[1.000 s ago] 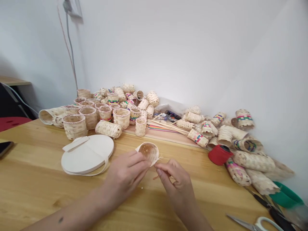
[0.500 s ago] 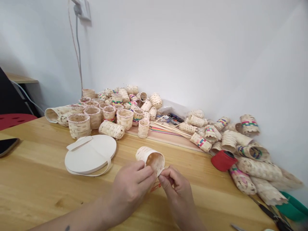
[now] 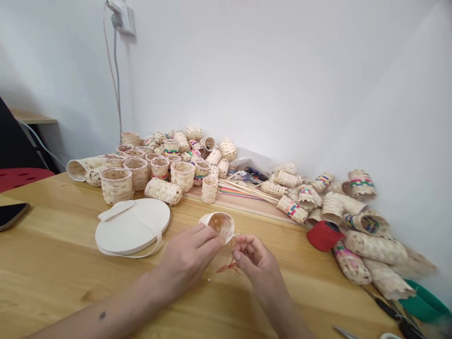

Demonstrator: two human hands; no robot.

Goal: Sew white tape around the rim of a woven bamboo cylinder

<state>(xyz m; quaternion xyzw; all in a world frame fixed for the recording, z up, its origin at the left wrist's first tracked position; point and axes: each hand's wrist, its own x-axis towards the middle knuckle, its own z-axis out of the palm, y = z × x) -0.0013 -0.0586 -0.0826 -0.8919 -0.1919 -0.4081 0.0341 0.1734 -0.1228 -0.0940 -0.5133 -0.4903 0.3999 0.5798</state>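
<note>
A small woven bamboo basket (image 3: 223,225) lies tilted above the tabletop, its open mouth turned toward me. My left hand (image 3: 192,249) grips the near left side of its rim between thumb and fingers. My right hand (image 3: 254,258) is just right of the rim, fingertips pinched by a pale loose end that sticks out there. What sits between those fingertips is too small to make out. Red thread (image 3: 229,267) lies tangled on the table between the hands, a thin strand running up toward the rim.
A coil of flat white strip (image 3: 132,226) lies to the left, a phone (image 3: 13,215) beyond it. Finished baskets (image 3: 116,186) crowd the back; more woven pieces (image 3: 374,247) are heaped right. A red roll (image 3: 324,235), scissors (image 3: 391,308) and a green ring (image 3: 425,301) lie right.
My right hand has drawn slightly away from the rim, its fingers more curled. The basket has turned more upright and shifted a little left. More of the red thread shows.
</note>
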